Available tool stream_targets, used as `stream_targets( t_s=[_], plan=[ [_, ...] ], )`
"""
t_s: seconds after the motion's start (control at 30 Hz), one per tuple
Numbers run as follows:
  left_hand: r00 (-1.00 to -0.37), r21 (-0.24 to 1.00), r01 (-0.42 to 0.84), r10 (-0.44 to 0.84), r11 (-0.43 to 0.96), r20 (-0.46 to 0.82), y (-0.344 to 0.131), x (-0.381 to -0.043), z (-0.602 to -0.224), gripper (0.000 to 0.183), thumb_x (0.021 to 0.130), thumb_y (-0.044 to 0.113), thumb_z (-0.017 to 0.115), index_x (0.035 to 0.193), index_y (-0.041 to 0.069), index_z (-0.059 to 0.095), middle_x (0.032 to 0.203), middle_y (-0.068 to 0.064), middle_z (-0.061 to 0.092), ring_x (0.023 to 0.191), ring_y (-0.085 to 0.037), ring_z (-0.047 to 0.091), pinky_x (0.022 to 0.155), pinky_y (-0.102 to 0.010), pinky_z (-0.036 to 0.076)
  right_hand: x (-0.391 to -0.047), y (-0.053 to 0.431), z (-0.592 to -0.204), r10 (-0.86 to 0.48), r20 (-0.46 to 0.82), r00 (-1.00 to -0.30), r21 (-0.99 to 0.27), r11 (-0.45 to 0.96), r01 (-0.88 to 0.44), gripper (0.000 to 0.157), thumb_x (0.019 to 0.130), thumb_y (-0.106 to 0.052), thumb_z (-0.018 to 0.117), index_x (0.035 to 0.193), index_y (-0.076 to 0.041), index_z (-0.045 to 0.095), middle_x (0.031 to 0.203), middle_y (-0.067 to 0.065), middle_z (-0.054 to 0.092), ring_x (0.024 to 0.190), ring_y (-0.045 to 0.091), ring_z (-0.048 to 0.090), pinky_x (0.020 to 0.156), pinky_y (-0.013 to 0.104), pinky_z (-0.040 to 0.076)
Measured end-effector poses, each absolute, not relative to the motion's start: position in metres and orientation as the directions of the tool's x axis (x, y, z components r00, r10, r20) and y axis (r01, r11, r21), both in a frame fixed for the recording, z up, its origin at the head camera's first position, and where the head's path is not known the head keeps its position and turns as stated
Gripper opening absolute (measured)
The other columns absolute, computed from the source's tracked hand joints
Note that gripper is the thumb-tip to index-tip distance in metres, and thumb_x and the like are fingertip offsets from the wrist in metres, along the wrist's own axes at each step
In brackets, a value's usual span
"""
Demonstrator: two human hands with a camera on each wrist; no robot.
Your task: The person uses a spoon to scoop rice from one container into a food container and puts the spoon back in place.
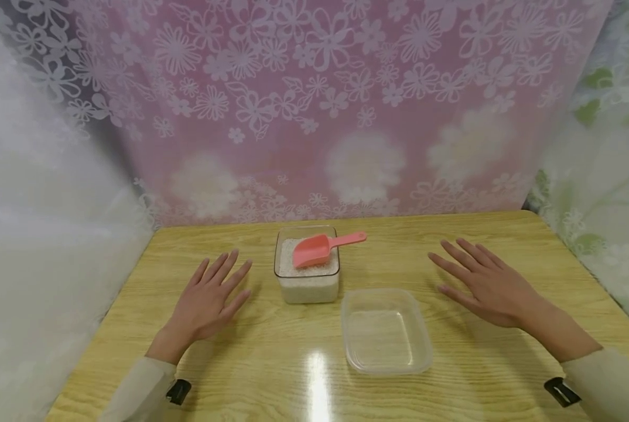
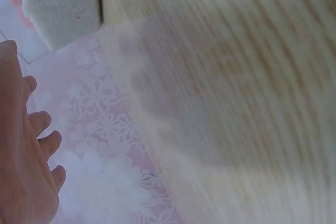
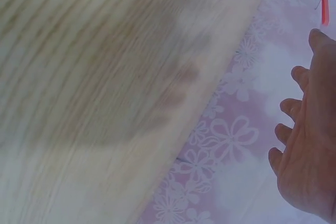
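A clear square container full of white rice-like grains stands near the table's middle. On the grains lies a pink scoop, its handle sticking out over the right rim. In front and to the right is a second clear plastic container, with nothing seen inside. My left hand hovers left of the grain container, fingers spread and holding nothing. To the right of both containers my right hand is likewise spread, holding nothing. Both wrist views show the left palm and right palm bare.
The wood-grain table reflects a bright light near its front. A pink flowered curtain hangs along the back edge, with pale sheets at the left and a green-patterned one at the right.
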State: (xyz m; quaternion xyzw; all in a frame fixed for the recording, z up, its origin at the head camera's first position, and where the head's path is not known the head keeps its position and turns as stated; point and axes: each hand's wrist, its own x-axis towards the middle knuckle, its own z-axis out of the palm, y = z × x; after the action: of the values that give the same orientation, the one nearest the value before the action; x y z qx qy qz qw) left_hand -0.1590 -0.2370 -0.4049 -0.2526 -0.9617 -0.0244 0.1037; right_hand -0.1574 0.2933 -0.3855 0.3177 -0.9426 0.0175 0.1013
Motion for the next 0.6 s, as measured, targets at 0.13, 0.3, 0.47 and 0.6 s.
stream_targets(
  t_s=[0.13, 0.3, 0.47, 0.6],
  plan=[
    [-0.845, -0.018, 0.497, 0.488, 0.868, 0.217, -0.237, -0.160, -0.400, 0.061, 0.100, 0.052, 0.035, 0.153, 0.022, 0.028, 0.158, -0.007, 0.015, 0.143, -0.027, 0.016, 0.115, -0.049, 0.006, -0.161, 0.290, -0.383, -0.604, 0.210, -0.769, 0.042, 0.791, -0.610, 0.065, 0.098, -0.044, 0.051, 0.153, -0.019, 0.028, 0.157, 0.013, 0.018, 0.144, 0.029, 0.006, 0.116, 0.045, 0.002],
    [-0.833, -0.042, 0.511, 0.507, 0.859, 0.221, -0.238, -0.162, -0.395, 0.061, 0.100, 0.051, 0.036, 0.153, 0.022, 0.029, 0.158, -0.008, 0.017, 0.143, -0.028, 0.017, 0.114, -0.050, 0.007, -0.165, 0.285, -0.381, -0.616, 0.224, -0.755, 0.057, 0.782, -0.621, 0.065, 0.097, -0.044, 0.052, 0.153, -0.019, 0.029, 0.158, 0.010, 0.016, 0.144, 0.029, 0.008, 0.116, 0.046, 0.003],
    [-0.824, -0.057, 0.521, 0.520, 0.852, 0.226, -0.238, -0.164, -0.389, 0.060, 0.100, 0.051, 0.036, 0.152, 0.021, 0.031, 0.157, -0.010, 0.019, 0.142, -0.029, 0.019, 0.114, -0.050, 0.008, -0.170, 0.279, -0.375, -0.630, 0.224, -0.743, 0.060, 0.770, -0.635, 0.064, 0.098, -0.044, 0.051, 0.152, -0.019, 0.029, 0.157, 0.012, 0.017, 0.143, 0.033, 0.012, 0.115, 0.049, 0.006],
    [-0.823, -0.061, 0.525, 0.524, 0.849, 0.219, -0.237, -0.166, -0.385, 0.060, 0.100, 0.052, 0.035, 0.153, 0.022, 0.029, 0.158, -0.009, 0.017, 0.143, -0.028, 0.018, 0.115, -0.049, 0.007, -0.174, 0.273, -0.370, -0.628, 0.206, -0.750, 0.058, 0.773, -0.632, 0.063, 0.098, -0.045, 0.050, 0.152, -0.020, 0.030, 0.157, 0.012, 0.019, 0.142, 0.035, 0.015, 0.115, 0.049, 0.007]
  ],
)
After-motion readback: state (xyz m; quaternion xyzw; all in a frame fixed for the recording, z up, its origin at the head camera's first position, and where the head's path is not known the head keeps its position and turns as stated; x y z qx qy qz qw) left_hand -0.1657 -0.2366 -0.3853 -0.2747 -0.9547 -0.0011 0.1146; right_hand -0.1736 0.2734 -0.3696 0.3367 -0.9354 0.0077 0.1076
